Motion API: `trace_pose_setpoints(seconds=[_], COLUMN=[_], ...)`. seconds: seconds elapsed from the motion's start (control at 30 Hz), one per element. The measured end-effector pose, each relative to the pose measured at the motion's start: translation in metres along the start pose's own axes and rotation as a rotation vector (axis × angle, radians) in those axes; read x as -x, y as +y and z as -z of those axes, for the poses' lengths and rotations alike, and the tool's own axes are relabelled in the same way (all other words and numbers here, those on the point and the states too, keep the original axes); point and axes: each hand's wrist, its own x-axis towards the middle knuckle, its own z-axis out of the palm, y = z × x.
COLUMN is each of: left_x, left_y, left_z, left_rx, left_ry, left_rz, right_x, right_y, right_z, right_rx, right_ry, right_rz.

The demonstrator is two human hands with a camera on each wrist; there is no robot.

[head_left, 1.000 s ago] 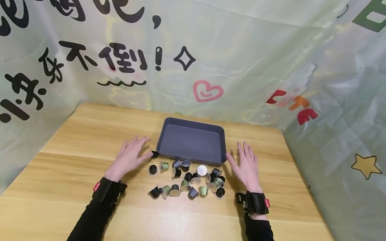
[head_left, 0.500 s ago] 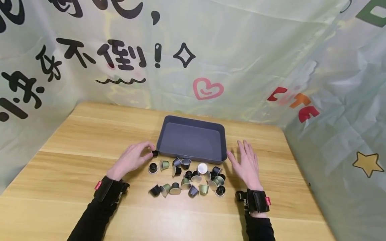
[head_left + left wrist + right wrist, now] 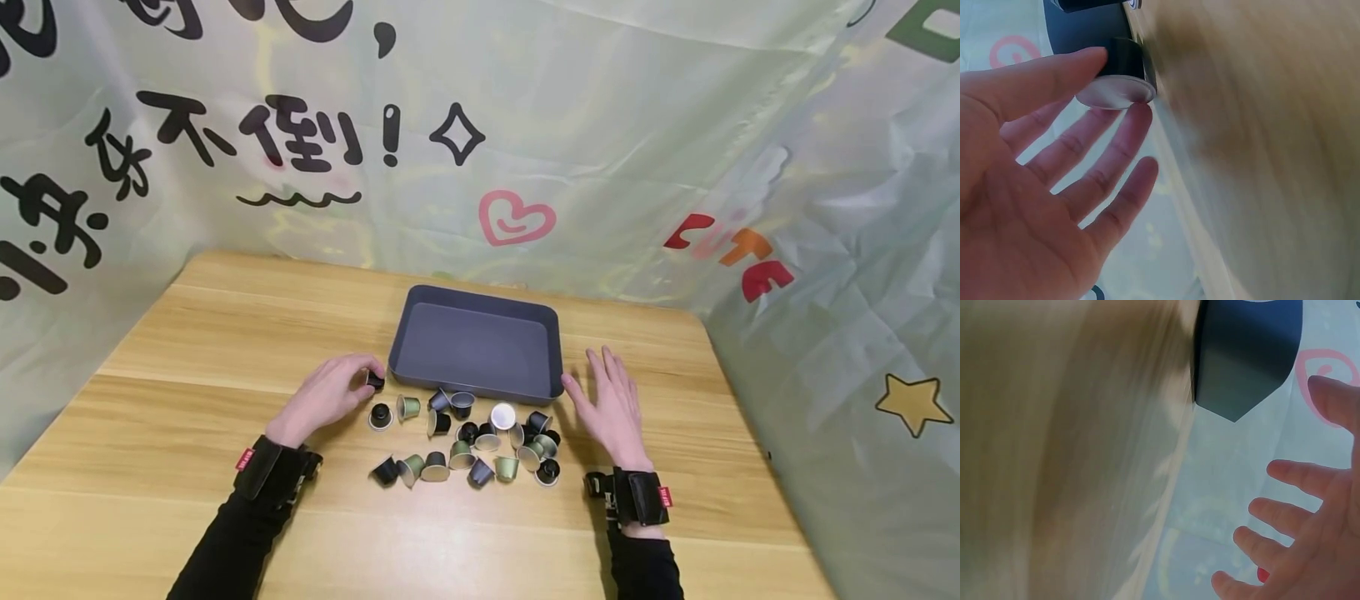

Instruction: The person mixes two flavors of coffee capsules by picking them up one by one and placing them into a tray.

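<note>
My left hand [image 3: 326, 396] pinches a black coffee capsule [image 3: 375, 381] just left of the tray's near-left corner. In the left wrist view the thumb lies on the side of that capsule [image 3: 1124, 59], and a fingertip touches its pale rim. Right of the tray, my right hand [image 3: 609, 415] holds nothing, its fingers spread and straight. Its thumb is close to the corner of the dark blue-grey tray [image 3: 476, 392]. Several more capsules, black, green and blue-grey, lie in front of the tray, among them a green capsule [image 3: 507, 469] and an upright black capsule [image 3: 381, 416].
The wooden table [image 3: 465, 550] carries everything. A printed cloth [image 3: 615, 150] hangs behind it and along the sides. One capsule [image 3: 503, 415] lies with its white lid facing up, amid a tight cluster in front of the tray's right half.
My left fingers have closed in on the black capsule beside the tray, and it has shifted slightly left, away from the tray. The right hand has stayed nearly still.
</note>
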Motion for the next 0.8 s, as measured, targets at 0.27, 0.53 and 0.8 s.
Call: trace_pose_setpoints(seconds=[0.27, 0.53, 0.8], left_x=[0.002, 0.004, 0.003], left_y=[-0.003, 0.0, 0.009], left_z=[0.006, 0.008, 0.012], left_rx=[0.018, 0.055, 0.105], left_ry=[-0.027, 0.057, 0.112], left_rz=[0.075, 0.122, 0.131], right_x=[-0.001, 0.0, -0.001], right_y=[0.0, -0.001, -0.001], right_z=[-0.001, -0.001, -0.001], right_rx=[0.001, -0.011, -0.015], right_ry=[0.003, 0.011, -0.007], right_rz=[0.017, 0.021, 0.016])
